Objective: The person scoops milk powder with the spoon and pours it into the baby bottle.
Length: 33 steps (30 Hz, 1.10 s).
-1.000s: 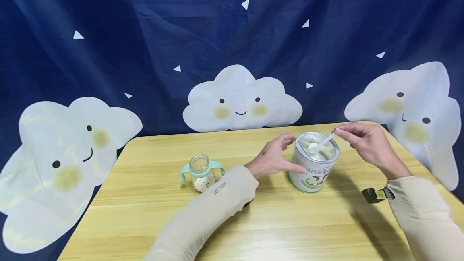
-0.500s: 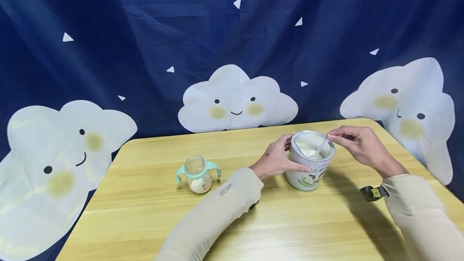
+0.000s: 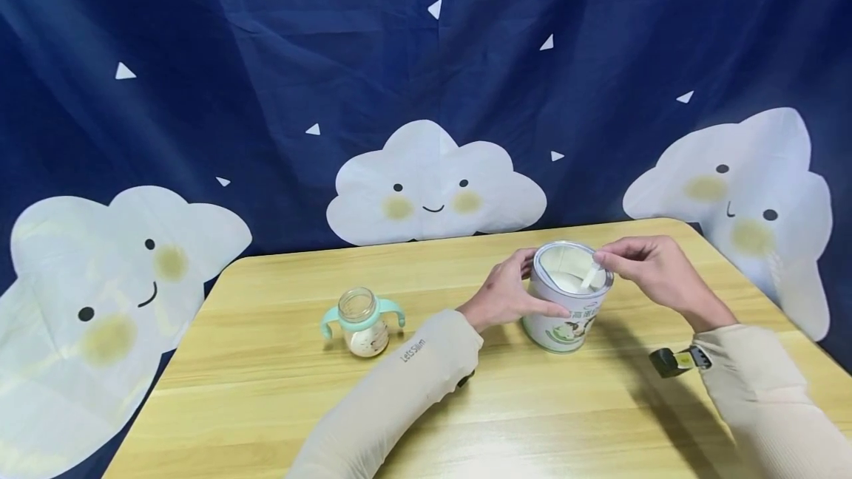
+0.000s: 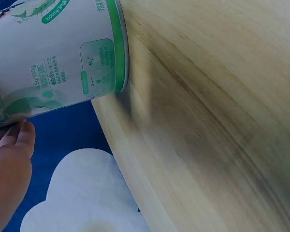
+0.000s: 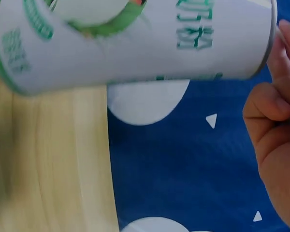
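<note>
A white milk powder can [image 3: 558,325] with green print stands open on the table, pale powder inside. My left hand [image 3: 504,294] grips its left side, thumb across the front and fingers round the back. In the left wrist view, the fingers of that hand [image 4: 12,159] lie against the can wall [image 4: 63,67]. My right hand [image 3: 655,270] pinches the handle of a white scoop [image 3: 589,276] at the can's right rim. The scoop's bowl is hidden down in the can. The right wrist view has the right hand [image 5: 280,116] beside the can's top rim [image 5: 267,53].
Left of the can, a lidless baby bottle [image 3: 366,337] with mint-green handles stands upright, some white content in its lower part. The wooden table [image 3: 519,405] ends at a dark blue curtain [image 3: 279,43] printed with clouds.
The right hand has lowered the scoop from the can's mouth down into the powder and moved slightly left. The left hand has drawn against the can's side. The head view has shifted slightly.
</note>
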Each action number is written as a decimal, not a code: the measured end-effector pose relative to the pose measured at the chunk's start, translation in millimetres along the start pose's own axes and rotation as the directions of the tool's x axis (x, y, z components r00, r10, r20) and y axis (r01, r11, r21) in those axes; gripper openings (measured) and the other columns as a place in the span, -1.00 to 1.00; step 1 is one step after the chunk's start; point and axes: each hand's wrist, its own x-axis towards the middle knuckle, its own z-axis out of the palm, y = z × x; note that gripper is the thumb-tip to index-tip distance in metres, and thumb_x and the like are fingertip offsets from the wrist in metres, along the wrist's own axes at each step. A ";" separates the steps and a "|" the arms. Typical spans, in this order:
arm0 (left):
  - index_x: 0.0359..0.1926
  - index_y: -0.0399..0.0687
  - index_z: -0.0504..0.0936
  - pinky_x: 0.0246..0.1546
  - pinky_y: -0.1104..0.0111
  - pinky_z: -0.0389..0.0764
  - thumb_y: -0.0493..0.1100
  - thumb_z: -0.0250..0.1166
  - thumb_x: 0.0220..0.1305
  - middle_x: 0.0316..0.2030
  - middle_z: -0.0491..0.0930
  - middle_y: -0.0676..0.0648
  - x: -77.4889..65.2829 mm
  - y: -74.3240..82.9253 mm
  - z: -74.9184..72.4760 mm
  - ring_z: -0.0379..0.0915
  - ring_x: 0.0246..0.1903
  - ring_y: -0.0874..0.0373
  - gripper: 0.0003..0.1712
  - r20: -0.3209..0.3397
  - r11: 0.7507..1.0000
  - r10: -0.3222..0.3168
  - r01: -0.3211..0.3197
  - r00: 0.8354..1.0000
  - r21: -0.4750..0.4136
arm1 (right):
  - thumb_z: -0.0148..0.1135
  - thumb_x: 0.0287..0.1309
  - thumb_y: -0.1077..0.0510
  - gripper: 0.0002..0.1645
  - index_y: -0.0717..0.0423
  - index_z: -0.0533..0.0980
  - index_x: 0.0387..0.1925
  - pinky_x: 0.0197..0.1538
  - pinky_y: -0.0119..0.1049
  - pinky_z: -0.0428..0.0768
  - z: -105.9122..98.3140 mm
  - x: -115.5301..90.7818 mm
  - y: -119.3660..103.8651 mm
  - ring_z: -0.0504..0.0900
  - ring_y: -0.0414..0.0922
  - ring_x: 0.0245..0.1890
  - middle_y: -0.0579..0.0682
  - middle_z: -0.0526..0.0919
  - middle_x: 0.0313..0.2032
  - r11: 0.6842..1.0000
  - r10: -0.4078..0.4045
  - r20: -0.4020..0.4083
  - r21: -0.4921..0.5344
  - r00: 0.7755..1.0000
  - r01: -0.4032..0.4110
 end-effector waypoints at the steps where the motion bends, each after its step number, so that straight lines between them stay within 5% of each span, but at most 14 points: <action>1: 0.38 -0.02 0.35 0.22 0.35 0.48 -0.06 0.73 -0.23 0.25 0.49 0.08 0.1 -0.1 -0.1 0.44 0.21 0.19 0.12 -0.001 1.000 -0.002 0.002 1.000 0.001 | 0.37 0.25 0.21 -0.84 0.27 0.72 -0.25 -0.37 -0.49 0.58 0.1 0.9 -1.2 0.61 -0.32 -0.42 -0.29 0.72 -0.42 0.999 0.037 -0.011 0.017 0.999 -0.037; 6: 0.38 -0.02 0.36 0.20 0.39 0.48 -0.08 0.74 -0.26 0.23 0.50 0.08 0.3 -0.8 0.2 0.44 0.20 0.20 0.12 -0.008 1.000 -0.002 0.002 1.000 -0.001 | 0.35 0.28 -0.01 -0.85 -0.09 0.75 -0.31 -0.37 -0.51 0.55 -3.8 5.0 -4.9 0.56 -0.32 -0.46 -0.42 0.67 -0.46 0.958 0.266 -0.077 0.136 0.961 -0.254; 9: 0.37 -0.03 0.37 0.19 0.43 0.47 -0.10 0.74 -0.26 0.22 0.50 0.09 0.1 -0.8 0.7 0.45 0.19 0.21 0.11 -0.015 1.000 0.008 -0.008 1.000 -0.008 | 0.36 0.27 -0.02 -0.86 -0.24 0.74 -0.41 -0.41 -0.52 0.50 -7.5 6.1 -4.2 0.46 -0.33 -0.54 -0.37 0.62 -0.55 0.889 0.391 -0.094 0.296 0.916 -0.349; 12: 0.37 -0.04 0.37 0.18 0.45 0.47 -0.10 0.74 -0.25 0.23 0.50 0.08 -0.2 -0.3 1.0 0.45 0.19 0.23 0.11 -0.018 1.000 0.017 -0.017 1.000 -0.010 | 0.37 0.26 0.04 -0.80 -0.18 0.73 -0.50 -0.46 -0.55 0.50 -8.7 5.6 -1.4 0.40 -0.34 -0.58 -0.32 0.62 -0.58 0.820 0.458 -0.090 0.428 0.884 -0.381; 19: 0.39 -0.05 0.36 0.18 0.47 0.46 -0.10 0.73 -0.24 0.24 0.49 0.08 -0.8 -0.4 0.4 0.44 0.19 0.25 0.12 -0.016 1.000 0.022 -0.023 1.000 -0.016 | 0.41 0.22 0.08 -0.77 -0.06 0.71 -0.56 -0.51 -0.55 0.49 -7.8 4.6 1.6 0.39 -0.36 -0.61 -0.28 0.67 -0.58 0.740 0.493 -0.081 0.563 0.866 -0.369; 33: 0.39 -0.05 0.34 0.23 0.41 0.43 -0.09 0.73 -0.22 0.26 0.48 0.08 -2.3 -0.4 -1.9 0.41 0.23 0.22 0.12 0.000 0.999 0.028 -0.028 1.000 -0.027 | 0.38 0.24 0.12 -0.75 -0.02 0.70 -0.57 -0.49 -0.56 0.50 -10.3 10.1 -7.9 0.40 -0.35 -0.60 -0.25 0.68 -0.56 0.703 0.492 -0.076 0.623 0.867 -0.344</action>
